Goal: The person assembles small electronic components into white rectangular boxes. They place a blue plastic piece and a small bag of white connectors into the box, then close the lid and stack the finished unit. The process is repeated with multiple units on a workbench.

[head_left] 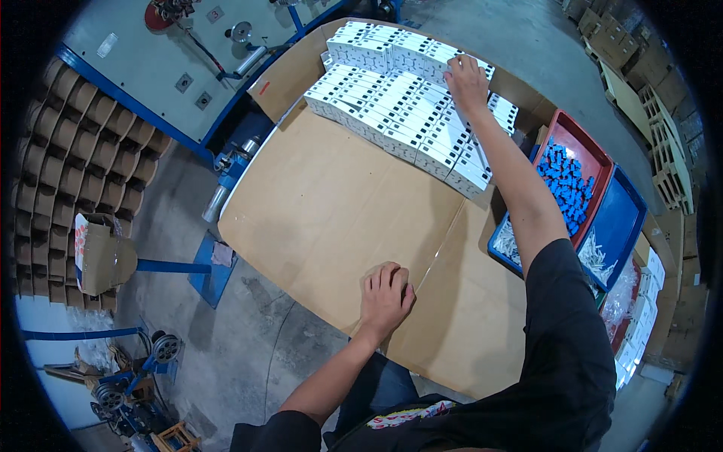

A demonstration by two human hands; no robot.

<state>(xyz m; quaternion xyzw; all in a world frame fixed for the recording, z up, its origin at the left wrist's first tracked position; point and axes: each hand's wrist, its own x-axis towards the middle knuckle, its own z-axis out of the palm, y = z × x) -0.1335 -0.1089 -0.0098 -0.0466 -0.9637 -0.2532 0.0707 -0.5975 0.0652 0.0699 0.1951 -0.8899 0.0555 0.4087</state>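
My right hand (467,81) reaches far out and rests palm-down on a block of several small white boxes with black marks (403,113), packed in rows at the far end of a cardboard-covered table (331,211). The fingers lie on the upper stacked row; whether they grip a box is unclear. My left hand (385,295) is curled at the table's near edge, pressing on the cardboard and holding nothing.
A red tray of blue small parts (568,177) and a blue tray (621,218) with clear bags sit to the right. A blue-framed machine (173,68) stands at the far left, stacked cardboard tubes (83,151) at the left, and pallets at the far right.
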